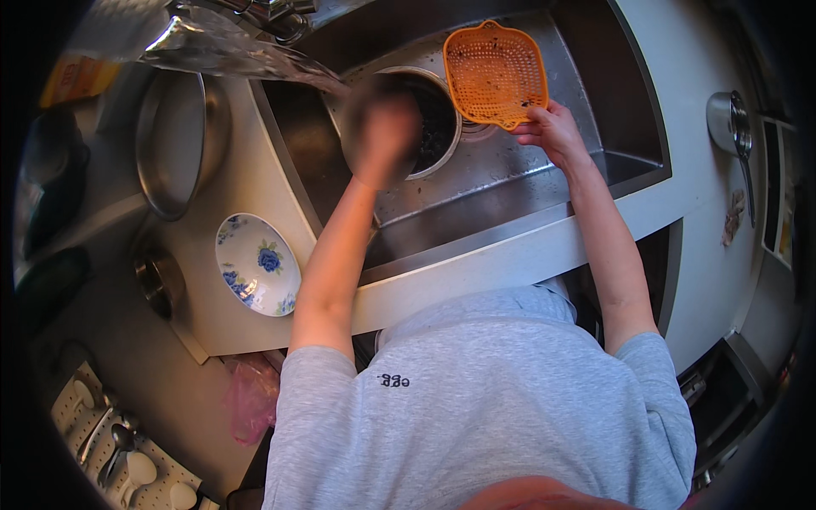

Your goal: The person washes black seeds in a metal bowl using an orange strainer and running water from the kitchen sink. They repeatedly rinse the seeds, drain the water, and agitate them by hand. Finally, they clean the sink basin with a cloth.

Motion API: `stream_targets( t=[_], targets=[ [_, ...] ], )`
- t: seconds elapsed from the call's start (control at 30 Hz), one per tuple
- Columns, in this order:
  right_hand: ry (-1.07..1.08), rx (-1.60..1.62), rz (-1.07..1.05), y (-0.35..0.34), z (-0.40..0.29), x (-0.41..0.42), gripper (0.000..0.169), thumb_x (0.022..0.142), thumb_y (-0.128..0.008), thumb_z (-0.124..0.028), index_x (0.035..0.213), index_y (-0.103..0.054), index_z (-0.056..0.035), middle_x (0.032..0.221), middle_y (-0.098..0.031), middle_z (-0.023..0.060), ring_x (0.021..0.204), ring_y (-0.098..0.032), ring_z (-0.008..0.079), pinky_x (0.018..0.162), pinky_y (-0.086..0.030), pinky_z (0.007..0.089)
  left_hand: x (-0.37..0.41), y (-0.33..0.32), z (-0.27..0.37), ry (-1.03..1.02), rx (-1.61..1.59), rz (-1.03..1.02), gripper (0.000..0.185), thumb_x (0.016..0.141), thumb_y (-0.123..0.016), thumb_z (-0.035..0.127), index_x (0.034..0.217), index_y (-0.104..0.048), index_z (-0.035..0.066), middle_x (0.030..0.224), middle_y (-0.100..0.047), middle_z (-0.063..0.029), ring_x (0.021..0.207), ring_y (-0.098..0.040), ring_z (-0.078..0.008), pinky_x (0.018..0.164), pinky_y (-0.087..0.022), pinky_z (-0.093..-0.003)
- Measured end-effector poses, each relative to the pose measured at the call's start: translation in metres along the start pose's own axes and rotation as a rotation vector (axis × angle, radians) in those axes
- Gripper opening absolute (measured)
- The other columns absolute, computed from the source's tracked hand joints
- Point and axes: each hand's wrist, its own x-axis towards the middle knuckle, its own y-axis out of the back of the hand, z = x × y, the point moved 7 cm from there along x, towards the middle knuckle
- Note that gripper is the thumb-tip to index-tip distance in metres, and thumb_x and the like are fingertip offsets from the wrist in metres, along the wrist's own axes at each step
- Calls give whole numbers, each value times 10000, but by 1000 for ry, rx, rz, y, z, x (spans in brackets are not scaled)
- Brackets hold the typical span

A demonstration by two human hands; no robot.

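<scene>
My right hand (553, 132) grips the near right corner of an orange plastic colander (492, 76). Dark bits cling to the colander's perforated inside, and it is held over the stainless steel sink (561, 89). Left of it a round metal pot (456, 137) stands in the sink, with dark liquid and dark pieces inside. Over the left part of the pot is my left hand (386, 127), with a blurred patch covering it. Its fingers and anything in them cannot be made out.
Left of the sink, a white oval bowl with blue flowers (260, 268) and a large metal bowl (182, 143) sit on the counter. A crumpled clear plastic sheet (236, 54) hangs over the sink's back left, near the faucet (287, 22). A metal saucepan (723, 121) stands right.
</scene>
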Motion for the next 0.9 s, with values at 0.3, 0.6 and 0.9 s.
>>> stream_targets(
  t=[0.3,0.6,0.9],
  targets=[
    [-2,-7,1,0,0,-1,296,822,-416,-36,1099,-472,54,913,-636,186,668,-665,217,494,-545,249,5,8,-8,19,28,-110,170,754,-629,122,905,-681,62,748,-658,-87,708,-628,-169,664,-482,-282],
    [1,-24,-22,0,2,1,282,818,-412,-36,1075,-473,64,873,-639,185,644,-662,213,491,-545,256,25,57,33,-311,455,3,79,733,-638,118,789,-654,65,740,-620,-79,710,-603,-221,627,-473,-328],
    [-25,-51,-15,-2,2,-2,287,829,-406,-46,1084,-472,66,870,-643,190,657,-665,211,490,-543,243,74,145,167,-831,1013,287,342,767,-523,131,1099,-544,56,1101,-524,-142,1082,-458,-285,870,-374,-465]
  ],
)
